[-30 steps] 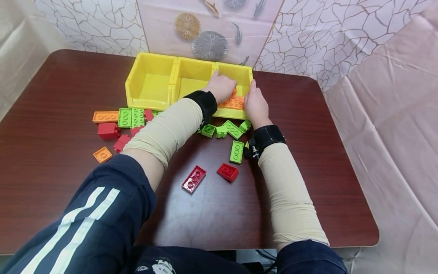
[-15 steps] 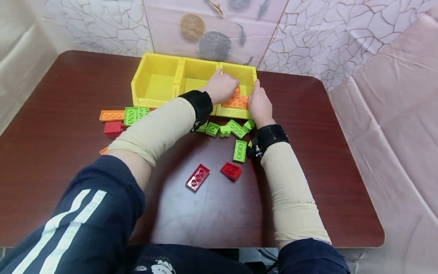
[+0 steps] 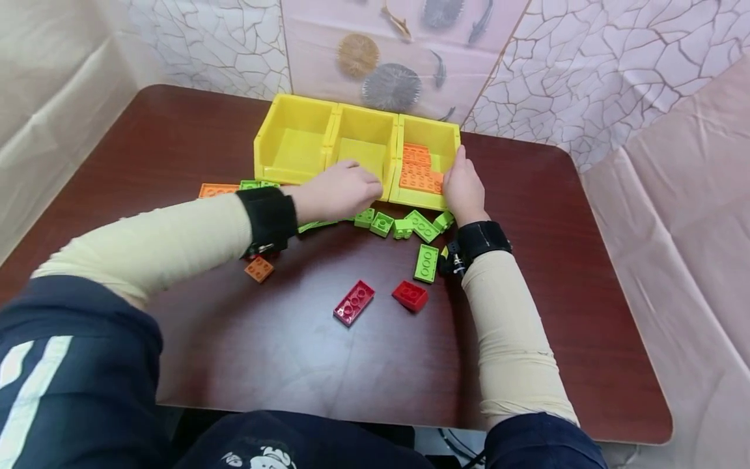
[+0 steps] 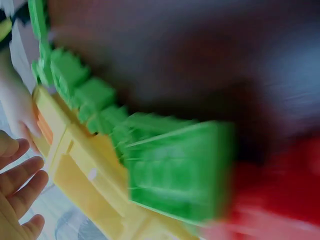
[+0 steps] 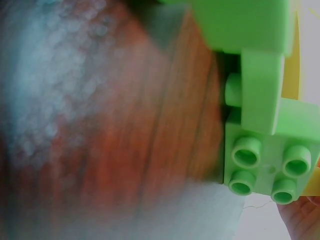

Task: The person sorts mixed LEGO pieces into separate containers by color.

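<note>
In the head view my left hand hovers over the front of the middle yellow bin. The left wrist view shows its fingers loosely spread with nothing between them. My right hand grips the outer side wall of the right yellow bin; its grip is partly hidden. Inside that bin, several orange building bricks lie flat, studs up. Several green building bricks are strewn along the front of the bins, close below my hands. One green brick looms near the left wrist camera.
Two red bricks lie mid-table. A small orange brick sits under the left forearm, and a long orange brick lies left, beside green ones. The left yellow bin has a bare floor. A patterned cloth backdrop stands behind the table.
My left hand has drawn out of the right bin, moving left and toward me, uncovering the orange bricks there. My right hand stays at the bin wall. The head view has shifted left.
</note>
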Demonstrator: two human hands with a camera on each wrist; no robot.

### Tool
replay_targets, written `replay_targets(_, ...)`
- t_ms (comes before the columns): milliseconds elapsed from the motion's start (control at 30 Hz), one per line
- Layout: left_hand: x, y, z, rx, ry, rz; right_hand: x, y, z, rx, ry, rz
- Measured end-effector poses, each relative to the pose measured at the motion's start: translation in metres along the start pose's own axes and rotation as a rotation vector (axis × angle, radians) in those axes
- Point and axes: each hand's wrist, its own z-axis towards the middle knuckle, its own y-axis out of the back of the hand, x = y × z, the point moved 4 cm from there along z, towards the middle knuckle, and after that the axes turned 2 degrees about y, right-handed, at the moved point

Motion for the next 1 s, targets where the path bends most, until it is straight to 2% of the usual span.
replay_targets(67,-0.001,0.003,-0.023,-0.005,-0.015,-0.015,0.000,0.000,0.000,-0.002,-0.001,-0.003)
replay_targets(167,0.003,0.008,-0.055,-0.012,-0.001,-0.034,0.001,0.000,-0.001,-0.002,-0.005,-0.006)
replay_targets(333,0.021,0.015,-0.101,-0.063,0.041,-0.030,0.001,-0.001,-0.001,0.005,-0.011,-0.014)
replay_targets(400,0.029,0.018,-0.119,-0.077,0.074,-0.016,0.002,-0.002,-0.001,0.008,-0.008,-0.014)
replay_targets(467,0.039,0.022,-0.137,-0.068,0.134,-0.012,0.002,-0.002,-0.001,0.004,-0.002,-0.013)
replay_targets(533,0.047,0.026,-0.154,-0.035,0.213,-0.013,0.002,-0.002,-0.001,-0.003,0.001,-0.008)
replay_targets(667,0.056,0.026,-0.186,0.085,0.353,-0.023,-0.001,-0.002,0.000,-0.010,-0.003,-0.003)
replay_targets(800,0.057,0.015,-0.211,0.186,0.415,-0.021,-0.001,-0.002,0.000,-0.009,-0.001,-0.005)
replay_targets(1000,0.054,0.008,-0.228,0.297,0.494,-0.045,0.000,-0.004,0.002,0.006,0.007,-0.006)
